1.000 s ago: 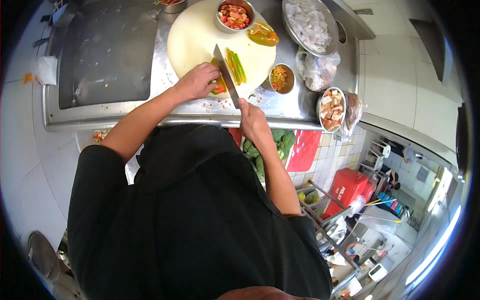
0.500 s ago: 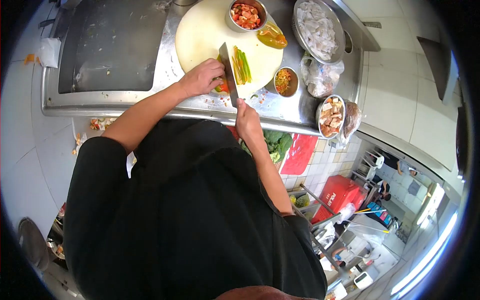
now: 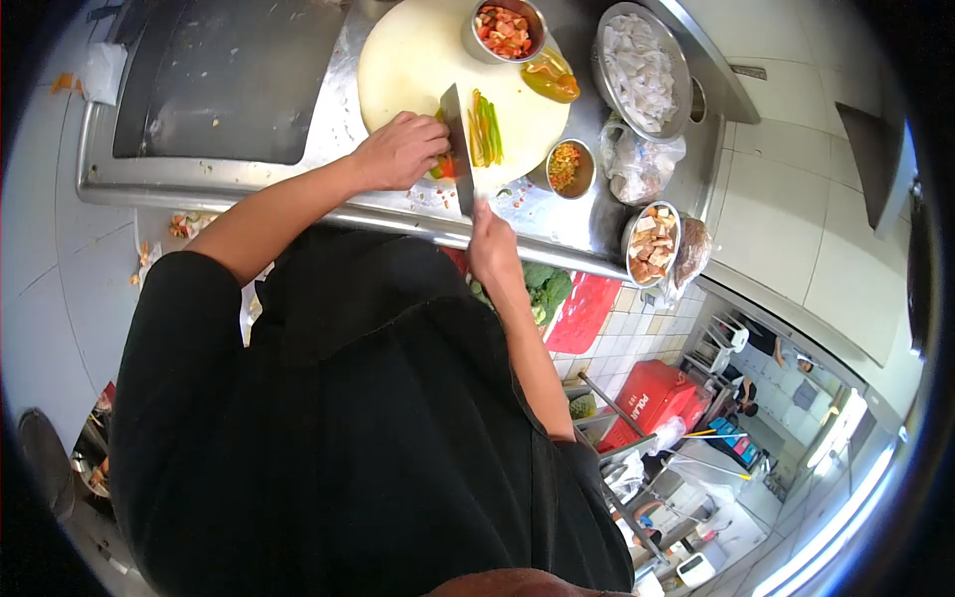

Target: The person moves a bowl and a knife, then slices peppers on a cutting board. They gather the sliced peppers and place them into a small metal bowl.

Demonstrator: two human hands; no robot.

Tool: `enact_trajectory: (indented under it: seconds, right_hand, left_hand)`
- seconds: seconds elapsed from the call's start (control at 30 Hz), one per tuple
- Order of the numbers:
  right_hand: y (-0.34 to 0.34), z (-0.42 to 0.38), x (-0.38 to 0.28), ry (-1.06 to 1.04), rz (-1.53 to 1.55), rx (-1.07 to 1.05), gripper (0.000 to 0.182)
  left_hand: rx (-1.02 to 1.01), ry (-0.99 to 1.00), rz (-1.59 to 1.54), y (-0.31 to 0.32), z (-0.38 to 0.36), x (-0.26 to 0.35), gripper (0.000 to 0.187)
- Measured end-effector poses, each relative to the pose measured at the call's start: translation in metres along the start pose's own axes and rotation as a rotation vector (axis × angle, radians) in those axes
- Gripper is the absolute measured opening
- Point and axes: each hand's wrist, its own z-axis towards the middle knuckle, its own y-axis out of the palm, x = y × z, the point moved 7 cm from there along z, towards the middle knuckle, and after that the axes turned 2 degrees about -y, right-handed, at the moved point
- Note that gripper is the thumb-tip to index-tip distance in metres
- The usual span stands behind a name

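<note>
My right hand is closed around the handle of a cleaver. Its blade stands on a round, pale cutting board, right beside my left fingers. Under the curled fingers of my left hand is a piece of red and green bell pepper, mostly hidden. On the blade's other side lie thin green and yellow pepper strips. A larger cut pepper piece rests near the board's far right edge, by a metal bowl of chopped red pieces.
To the right stand a small metal cup of diced bits, a colander of whitish pieces, a plastic bag and a bowl of cubed food. A sink basin lies left. Broccoli sits below the counter edge.
The whole view has shifted slightly. My left hand still presses the pepper, its fingers a little differently set, and the cleaver stays between it and the strips.
</note>
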Motion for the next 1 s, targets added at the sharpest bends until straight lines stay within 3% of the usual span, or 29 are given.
enact_trajectory:
  seconds: [0.07,0.27,0.37,0.53,0.67,0.93,1.0]
  right_hand:
    - [0.004,0.013,-0.011,-0.054,-0.011,0.019,0.065]
    - [-0.002,0.002,0.017,0.129,0.094,-0.075,0.062]
    - [0.008,0.005,0.001,-0.063,-0.009,0.055,0.06]
    - [-0.005,0.012,-0.004,0.012,0.007,-0.015,0.06]
    - [0.01,0.004,0.009,-0.064,0.034,0.04,0.061]
    - [-0.008,-0.004,0.008,0.097,0.061,-0.077,0.063]
    - [0.008,0.002,0.007,0.001,0.015,-0.035,0.064]
  left_hand:
    - [0.03,0.018,-0.008,0.002,-0.001,-0.003,0.033]
    - [0.068,0.029,-0.03,0.001,-0.005,-0.005,0.031]
    - [0.108,0.027,-0.02,0.002,-0.007,-0.001,0.028]
    - [0.05,-0.01,-0.066,-0.001,-0.003,-0.004,0.028]
    - [0.192,0.052,-0.074,-0.006,-0.005,-0.001,0.025]
    - [0.207,0.066,-0.107,-0.002,-0.006,-0.005,0.022]
    - [0.198,0.057,-0.13,0.001,-0.01,-0.004,0.022]
